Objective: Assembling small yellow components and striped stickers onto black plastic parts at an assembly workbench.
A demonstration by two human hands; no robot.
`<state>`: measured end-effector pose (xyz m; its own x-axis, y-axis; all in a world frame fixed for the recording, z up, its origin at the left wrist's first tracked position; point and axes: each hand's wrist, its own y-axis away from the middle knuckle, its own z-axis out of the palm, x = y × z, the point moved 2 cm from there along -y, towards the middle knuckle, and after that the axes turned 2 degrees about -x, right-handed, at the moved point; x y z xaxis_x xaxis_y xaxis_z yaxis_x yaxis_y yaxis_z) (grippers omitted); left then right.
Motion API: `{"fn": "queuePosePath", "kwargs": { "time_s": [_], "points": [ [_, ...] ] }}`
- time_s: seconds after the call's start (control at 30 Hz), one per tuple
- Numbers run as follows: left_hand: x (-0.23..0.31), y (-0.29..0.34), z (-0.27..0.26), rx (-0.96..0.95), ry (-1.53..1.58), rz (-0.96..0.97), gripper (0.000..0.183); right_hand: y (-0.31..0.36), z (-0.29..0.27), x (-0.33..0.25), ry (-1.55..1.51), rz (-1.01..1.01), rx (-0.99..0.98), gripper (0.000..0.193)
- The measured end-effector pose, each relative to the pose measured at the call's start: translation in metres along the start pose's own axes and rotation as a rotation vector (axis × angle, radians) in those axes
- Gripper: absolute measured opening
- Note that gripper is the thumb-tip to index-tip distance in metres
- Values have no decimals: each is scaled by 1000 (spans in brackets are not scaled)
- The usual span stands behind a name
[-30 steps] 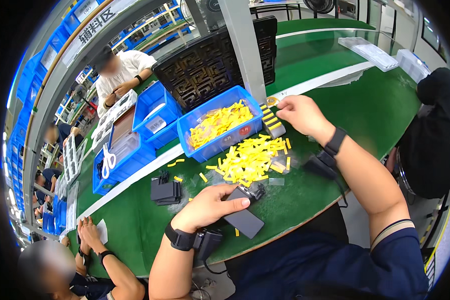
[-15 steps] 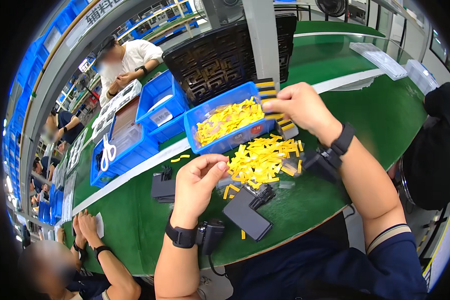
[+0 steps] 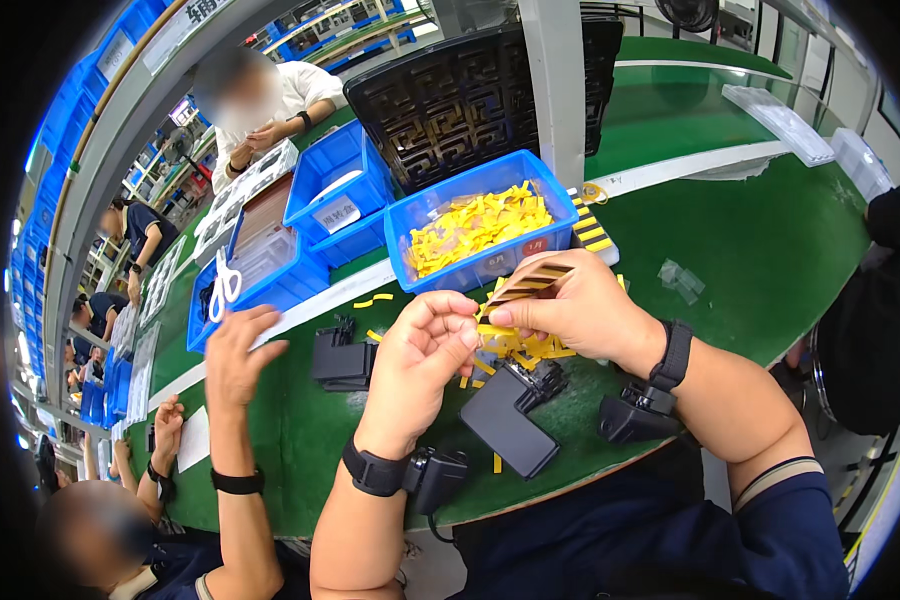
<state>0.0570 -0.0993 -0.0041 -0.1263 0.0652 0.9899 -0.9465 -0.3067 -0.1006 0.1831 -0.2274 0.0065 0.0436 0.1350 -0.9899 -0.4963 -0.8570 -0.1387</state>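
Observation:
My right hand (image 3: 580, 310) pinches a thin striped strip sheet (image 3: 535, 284), dark with yellowish bands, between thumb and fingers. Close to its left end is my left hand (image 3: 420, 355), thumb and fingertips pressed together; whatever they hold is too small to make out. Under both hands lies a pile of small yellow strips (image 3: 530, 350), partly hidden by them. A black L-shaped part (image 3: 510, 418) with a coiled cable rests on the green table just below the pile. Similar black L-shaped parts (image 3: 342, 362) lie stacked left of my left hand.
Behind my hands stands a blue bin (image 3: 440, 268) of yellow strips, with a yellow-and-black striped block (image 3: 592, 235) at its right. Further left are blue boxes (image 3: 335, 200) and white scissors (image 3: 226, 284). Clear plastic pieces (image 3: 681, 281) lie right. A co-worker's hand (image 3: 238, 355) reaches in at left.
My right hand has come from the bin's right end down to my left hand, bringing the striped strip sheet. The near co-worker's hand has risen toward the scissors. The view has shifted slightly.

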Motion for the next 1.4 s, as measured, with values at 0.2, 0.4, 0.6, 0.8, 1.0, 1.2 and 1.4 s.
{"fn": "queuePosePath", "kwargs": {
  "time_s": [0.2, 0.4, 0.6, 0.8, 1.0, 1.2, 1.4],
  "points": [
    [-15, -5, -18, 134, -594, -143, 5, 0, -18, -4, -106, -62, 151, 19],
    [-11, -5, -8, 108, -1263, 35, 10, -4, -18, 0, 155, -313, 192, 17],
    [37, 26, 38, -184, -1259, 95, 74, 8, -15, -11, 290, -365, 163, 10],
    [42, 24, 45, -148, -1227, 169, 60, 15, -5, -18, 456, -574, 174, 10],
    [16, 19, 32, 69, -332, -24, 24, 23, 5, -16, 393, -543, 295, 10],
    [-2, 19, 34, 85, -33, 3, 23, 21, 2, -17, 477, -584, 253, 10],
    [-3, 18, 35, 104, -119, 46, 24, 21, 3, -16, 507, -604, 268, 8]
  ]
}}
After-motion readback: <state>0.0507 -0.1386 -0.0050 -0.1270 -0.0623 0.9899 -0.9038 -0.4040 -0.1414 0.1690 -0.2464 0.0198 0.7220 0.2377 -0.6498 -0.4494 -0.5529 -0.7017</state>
